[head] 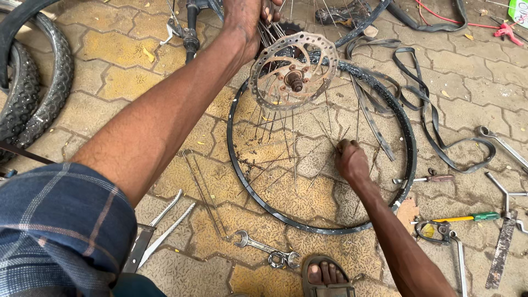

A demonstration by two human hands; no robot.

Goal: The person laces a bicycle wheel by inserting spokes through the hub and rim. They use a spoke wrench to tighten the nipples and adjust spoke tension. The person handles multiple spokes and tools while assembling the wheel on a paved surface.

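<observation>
Above the rim (pixel 240 165), left hand (pixel 245 16) grips spokes (pixel 275 118); right hand (pixel 351 159) pinches one.

My left arm (pixel 148 126) wears a short blue checked sleeve (pixel 58 220) at the lower left of the frame. My right forearm (pixel 396 236) is bare. My foot wears a dark sandal (pixel 328 274) at the bottom.

Ground: interlocking paving blocks (pixel 473 82), grey with worn yellow patches toward the left, joints dark with grit. Outdoor daylight, flat and even, soft shadows only. No walls or furniture in view. Dry leaf scraps (pixel 148 54) scattered on the pavers. Surface dusty and stained, small debris in the joints, a broken tan chip (pixel 407 210) at right.
</observation>
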